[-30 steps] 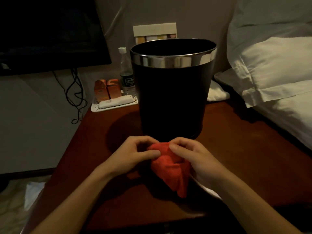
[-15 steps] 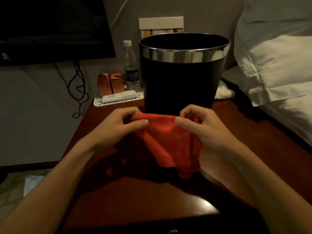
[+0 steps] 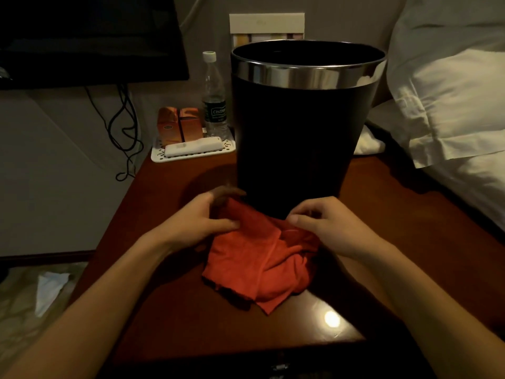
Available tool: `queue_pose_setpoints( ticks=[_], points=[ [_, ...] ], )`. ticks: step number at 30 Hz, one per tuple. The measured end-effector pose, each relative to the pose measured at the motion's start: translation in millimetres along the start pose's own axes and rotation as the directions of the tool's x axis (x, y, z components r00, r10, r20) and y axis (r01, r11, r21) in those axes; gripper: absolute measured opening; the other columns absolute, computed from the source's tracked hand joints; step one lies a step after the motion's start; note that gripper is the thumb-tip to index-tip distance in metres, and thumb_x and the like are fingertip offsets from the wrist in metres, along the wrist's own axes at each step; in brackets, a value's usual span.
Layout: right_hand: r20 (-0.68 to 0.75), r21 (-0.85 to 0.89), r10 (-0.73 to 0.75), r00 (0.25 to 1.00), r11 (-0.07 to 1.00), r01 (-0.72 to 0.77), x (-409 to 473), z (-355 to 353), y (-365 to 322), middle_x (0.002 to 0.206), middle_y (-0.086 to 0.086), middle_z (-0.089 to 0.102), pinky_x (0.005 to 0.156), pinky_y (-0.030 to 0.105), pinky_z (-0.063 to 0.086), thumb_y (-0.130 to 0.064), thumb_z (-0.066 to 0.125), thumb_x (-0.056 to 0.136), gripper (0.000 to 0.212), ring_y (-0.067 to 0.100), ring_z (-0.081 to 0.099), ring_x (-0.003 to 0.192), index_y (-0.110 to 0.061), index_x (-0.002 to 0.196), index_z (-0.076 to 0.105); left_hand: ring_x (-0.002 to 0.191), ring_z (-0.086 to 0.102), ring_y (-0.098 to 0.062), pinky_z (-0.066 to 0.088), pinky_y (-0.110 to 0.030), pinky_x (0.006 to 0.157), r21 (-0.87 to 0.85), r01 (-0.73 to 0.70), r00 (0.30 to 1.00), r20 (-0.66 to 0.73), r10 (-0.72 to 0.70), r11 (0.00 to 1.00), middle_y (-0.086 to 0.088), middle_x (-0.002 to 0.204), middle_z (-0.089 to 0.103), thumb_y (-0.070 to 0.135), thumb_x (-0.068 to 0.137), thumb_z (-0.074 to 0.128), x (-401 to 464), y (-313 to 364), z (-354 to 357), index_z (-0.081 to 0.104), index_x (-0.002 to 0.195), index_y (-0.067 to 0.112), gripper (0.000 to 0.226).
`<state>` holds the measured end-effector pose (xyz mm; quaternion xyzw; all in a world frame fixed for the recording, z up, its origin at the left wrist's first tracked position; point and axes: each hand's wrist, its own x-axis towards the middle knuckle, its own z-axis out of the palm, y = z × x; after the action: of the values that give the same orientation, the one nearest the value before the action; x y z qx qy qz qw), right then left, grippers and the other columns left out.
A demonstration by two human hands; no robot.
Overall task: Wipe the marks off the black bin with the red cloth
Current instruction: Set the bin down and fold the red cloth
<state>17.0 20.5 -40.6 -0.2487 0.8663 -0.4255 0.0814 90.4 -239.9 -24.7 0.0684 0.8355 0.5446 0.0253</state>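
Red cloth (image 3: 262,258) lies crumpled on the dark wooden surface (image 3: 169,318), just in front of the black bin (image 3: 297,138), which stands upright with a shiny metal band round its rim. The left hand (image 3: 202,222) pinches the cloth's upper left edge, thumb on top and fingers (image 3: 218,195) curled behind. The right hand (image 3: 328,225) pinches its upper right edge near the bin's base. Behind on the left, a white tray (image 3: 191,154) holds orange boxes (image 3: 177,127), with a water bottle (image 3: 214,97) beside them.
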Motion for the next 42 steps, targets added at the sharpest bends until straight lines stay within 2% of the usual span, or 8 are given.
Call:
queue_pose_setpoints(
  ticks=[3,8,14,18,25,33,37,42],
  points=[
    [-0.003,-0.029,0.043,0.999,0.999,-0.043,-3.3,7.0,-3.2,0.086,-0.009,0.066,0.074,0.035,0.052,-0.035,0.082,0.082,0.031,0.006,0.061,0.074,-0.025,0.11,0.073,0.097,0.063,0.001,0.049,-0.01,0.075,0.0,0.121,0.991,-0.056,-0.121,0.993,0.01,0.103,0.068,-0.001,0.078,0.076,1.3,-7.7,0.5,0.05,0.129,0.022,0.062],
    [0.125,-0.119,0.143,0.982,0.985,-0.128,-9.4,4.7,-11.8,0.103,-0.006,0.073,0.089,0.031,0.056,-0.03,0.085,0.079,0.042,0.012,0.07,0.096,-0.017,0.116,0.071,0.048,0.056,0.002,0.041,-0.014,0.042,0.123,0.135,0.989,-0.083,-0.125,0.983,0.007,0.081,0.068,0.005,0.083,0.074,-1.9,-0.5,3.9,0.06,0.119,0.015,0.04],
    [0.272,0.059,0.13,0.954,0.987,-0.151,-12.1,-2.7,-20.5,0.11,-0.007,0.073,0.095,0.038,0.057,-0.082,0.075,0.056,0.084,0.008,0.07,0.102,-0.031,0.123,0.067,0.106,0.067,-0.013,0.053,-0.022,0.082,-0.189,0.03,0.986,0.165,0.001,0.981,-0.001,0.114,0.071,0.002,0.09,0.061,-8.9,22.5,9.8,0.061,0.126,0.017,0.04],
    [0.278,0.411,-0.088,0.957,0.911,-0.035,-11.6,7.9,-32.6,0.12,0.002,0.072,0.097,0.034,0.056,-0.029,0.079,0.083,0.051,0.014,0.068,0.111,-0.017,0.13,0.064,0.101,0.067,-0.013,0.053,-0.023,0.082,-0.187,-0.049,0.99,0.124,0.073,0.981,-0.007,0.111,0.071,0.005,0.089,0.062,-3.2,32.2,19.4,0.06,0.124,0.014,0.036],
    [-0.11,0.491,-0.186,0.976,0.844,0.216,-8.3,1.8,-35.1,0.084,-0.004,0.068,0.072,0.019,0.048,-0.014,0.066,0.092,0.003,0.007,0.062,0.081,-0.013,0.092,0.07,0.085,0.067,-0.015,0.054,-0.027,0.069,0.008,0.055,0.965,0.257,-0.055,0.998,-0.005,0.094,0.073,0.021,0.082,0.075,-13.6,14.2,8.9,0.069,0.105,0.009,0.027],
    [-0.494,0.404,-0.189,0.849,0.814,0.416,-4.1,-25.6,-62.9,0.075,-0.012,0.067,0.065,0.017,0.048,-0.018,0.066,0.096,0.011,0.001,0.062,0.073,-0.023,0.086,0.065,0.087,0.063,-0.029,0.051,-0.045,0.083,-0.162,-0.187,0.974,-0.161,0.161,0.969,-0.017,0.094,0.07,0.026,0.09,0.064,0.1,55.4,-16.1,0.072,0.097,0.01,0.019],
    [-0.571,0.369,-0.227,0.789,0.787,0.494,-4.1,-44.7,-81.6,0.081,-0.013,0.067,0.069,0.02,0.053,-0.02,0.066,0.096,0.004,0.003,0.066,0.08,-0.019,0.094,0.064,0.082,0.069,0.0,0.052,-0.014,0.069,0.103,-0.375,0.867,-0.312,0.388,0.921,0.02,0.085,0.073,0.015,0.094,0.056,7.4,98.3,-23.0,0.069,0.105,0.022,0.019],
    [-0.664,0.292,-0.253,0.703,0.778,0.556,-5.0,-60.8,-89.4,0.078,-0.017,0.068,0.07,0.02,0.052,-0.018,0.073,0.091,0.012,0.0,0.065,0.077,-0.023,0.088,0.063,0.084,0.068,0.001,0.053,-0.014,0.07,0.275,-0.479,0.769,-0.327,0.549,0.834,0.026,0.086,0.07,0.016,0.095,0.055,10.8,129.5,-31.0,0.066,0.102,0.029,0.018]
  ],
)
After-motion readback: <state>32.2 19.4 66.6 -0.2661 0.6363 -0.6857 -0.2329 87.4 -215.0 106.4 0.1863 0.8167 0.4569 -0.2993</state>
